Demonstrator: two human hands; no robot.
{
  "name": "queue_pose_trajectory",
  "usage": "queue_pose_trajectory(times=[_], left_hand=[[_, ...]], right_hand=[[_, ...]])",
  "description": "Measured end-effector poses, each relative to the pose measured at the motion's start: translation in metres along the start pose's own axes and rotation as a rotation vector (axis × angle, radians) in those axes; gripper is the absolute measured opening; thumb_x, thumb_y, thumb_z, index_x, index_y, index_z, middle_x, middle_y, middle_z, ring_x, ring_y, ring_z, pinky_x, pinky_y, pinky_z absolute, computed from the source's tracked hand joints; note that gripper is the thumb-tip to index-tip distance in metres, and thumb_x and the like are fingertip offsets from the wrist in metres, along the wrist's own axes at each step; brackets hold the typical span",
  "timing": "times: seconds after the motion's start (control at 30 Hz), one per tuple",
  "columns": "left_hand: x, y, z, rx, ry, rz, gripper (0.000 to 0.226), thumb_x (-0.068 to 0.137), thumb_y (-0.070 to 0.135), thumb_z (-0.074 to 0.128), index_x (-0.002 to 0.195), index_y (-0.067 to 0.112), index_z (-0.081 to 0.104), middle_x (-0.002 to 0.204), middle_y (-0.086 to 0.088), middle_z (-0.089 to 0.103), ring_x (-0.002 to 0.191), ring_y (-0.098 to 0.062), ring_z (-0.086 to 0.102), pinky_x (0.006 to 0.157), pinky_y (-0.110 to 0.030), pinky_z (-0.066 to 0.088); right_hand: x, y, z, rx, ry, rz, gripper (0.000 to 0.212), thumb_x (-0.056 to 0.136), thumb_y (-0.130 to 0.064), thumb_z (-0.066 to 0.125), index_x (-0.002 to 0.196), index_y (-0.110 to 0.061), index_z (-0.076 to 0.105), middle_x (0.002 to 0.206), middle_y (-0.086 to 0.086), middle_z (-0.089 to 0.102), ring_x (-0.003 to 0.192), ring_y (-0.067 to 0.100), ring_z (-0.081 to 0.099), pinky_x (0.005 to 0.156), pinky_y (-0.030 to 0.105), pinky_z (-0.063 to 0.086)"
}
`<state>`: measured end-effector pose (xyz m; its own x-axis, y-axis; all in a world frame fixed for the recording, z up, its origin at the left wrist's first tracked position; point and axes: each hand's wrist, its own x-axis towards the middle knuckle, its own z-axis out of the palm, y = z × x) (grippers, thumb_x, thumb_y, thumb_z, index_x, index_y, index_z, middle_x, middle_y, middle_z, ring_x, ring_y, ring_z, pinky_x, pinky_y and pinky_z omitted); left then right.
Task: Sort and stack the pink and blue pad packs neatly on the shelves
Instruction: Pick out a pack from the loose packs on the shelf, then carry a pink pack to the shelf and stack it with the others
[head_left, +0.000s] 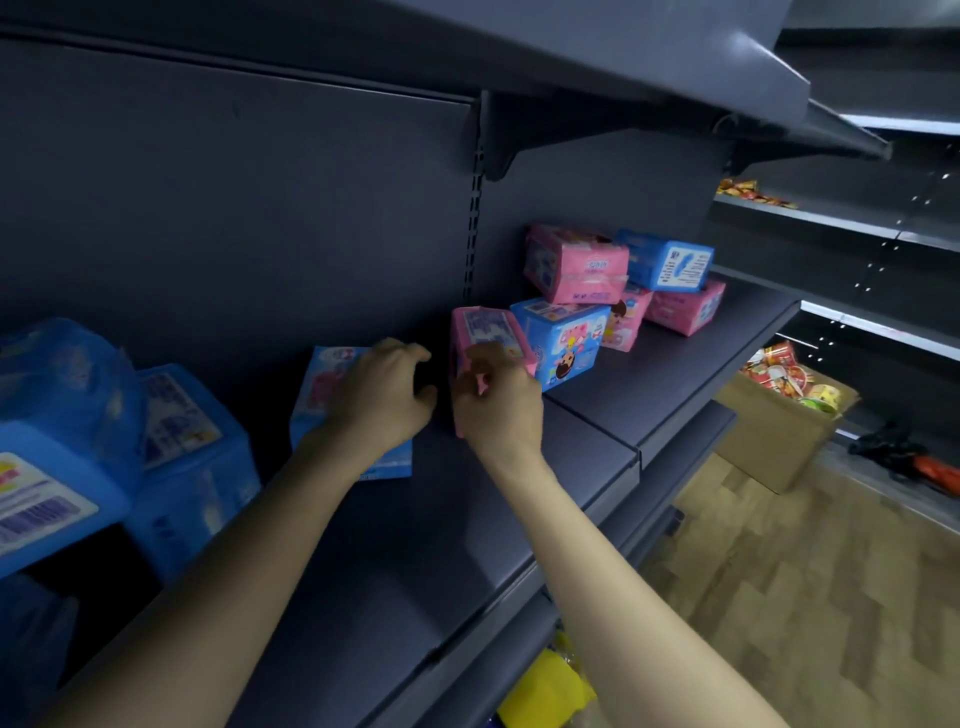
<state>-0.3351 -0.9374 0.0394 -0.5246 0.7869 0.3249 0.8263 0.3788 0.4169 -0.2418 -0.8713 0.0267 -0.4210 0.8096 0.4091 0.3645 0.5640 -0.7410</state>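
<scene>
A pink pad pack stands upright on the dark shelf, and my right hand grips its front lower part. My left hand hovers just left of it with fingers loosely curled, over a blue and pink pack that leans against the back panel. To the right sits a loose heap: a blue pack, a pink pack on top, another blue pack and a pink pack. Blue packs are stacked at the far left.
An upper shelf overhangs the work area. At the right, a cardboard box of snack packets stands on the wooden floor, with more shelves behind it. Yellow packaging shows on the shelf below.
</scene>
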Motion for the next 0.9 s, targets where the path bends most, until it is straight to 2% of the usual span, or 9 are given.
queue_pose_trajectory(times=[0.17,0.33,0.43,0.6,0.8,0.9], left_hand=[[0.014,0.013,0.015,0.01,-0.075,0.066,0.036,0.09,0.021,0.054,0.125,0.012,0.053,0.126,-0.011,0.052,0.111,-0.029,0.053,0.085,-0.037,0.046],[0.025,0.013,0.022,0.085,-0.137,0.087,0.033,0.089,0.015,0.051,0.122,0.013,0.054,0.119,-0.011,0.055,0.107,-0.03,0.054,0.083,-0.041,0.047],[0.028,0.012,0.023,0.105,-0.132,0.093,0.031,0.089,0.018,0.052,0.119,0.015,0.056,0.117,-0.009,0.055,0.106,-0.028,0.054,0.078,-0.038,0.046],[0.03,0.01,0.023,0.069,-0.114,0.093,0.03,0.09,0.018,0.05,0.118,0.014,0.058,0.116,-0.008,0.056,0.104,-0.026,0.055,0.077,-0.034,0.045],[0.03,0.008,0.017,-0.105,-0.105,0.028,0.032,0.088,0.011,0.055,0.119,0.006,0.06,0.117,-0.013,0.062,0.106,-0.026,0.058,0.086,-0.033,0.046],[0.029,0.008,0.015,-0.124,-0.1,0.007,0.036,0.089,0.012,0.055,0.125,0.005,0.056,0.124,-0.013,0.059,0.113,-0.025,0.055,0.089,-0.028,0.043]], right_hand=[[0.017,0.008,-0.003,-0.302,-0.026,0.052,0.047,0.084,-0.015,0.055,0.131,-0.016,0.048,0.13,0.014,0.039,0.122,0.036,0.034,0.097,0.042,0.037],[0.03,0.013,0.011,-0.385,-0.148,0.144,0.042,0.091,-0.037,0.051,0.129,-0.021,0.043,0.145,0.016,0.016,0.133,0.039,0.015,0.103,0.054,0.03],[0.038,0.019,0.017,-0.332,-0.141,0.196,0.045,0.089,-0.036,0.055,0.128,-0.019,0.038,0.146,0.018,0.01,0.133,0.041,0.014,0.101,0.057,0.032],[0.042,0.027,0.018,-0.229,-0.085,0.189,0.049,0.087,-0.032,0.06,0.128,-0.015,0.04,0.141,0.017,0.018,0.126,0.039,0.028,0.087,0.046,0.042],[0.043,0.037,0.005,-0.12,0.032,0.171,0.046,0.082,-0.025,0.067,0.12,-0.009,0.048,0.129,0.015,0.037,0.117,0.037,0.04,0.086,0.036,0.037],[0.038,0.041,-0.002,-0.088,0.044,0.161,0.046,0.08,-0.025,0.069,0.119,-0.01,0.05,0.126,0.015,0.041,0.114,0.036,0.044,0.078,0.032,0.034]])
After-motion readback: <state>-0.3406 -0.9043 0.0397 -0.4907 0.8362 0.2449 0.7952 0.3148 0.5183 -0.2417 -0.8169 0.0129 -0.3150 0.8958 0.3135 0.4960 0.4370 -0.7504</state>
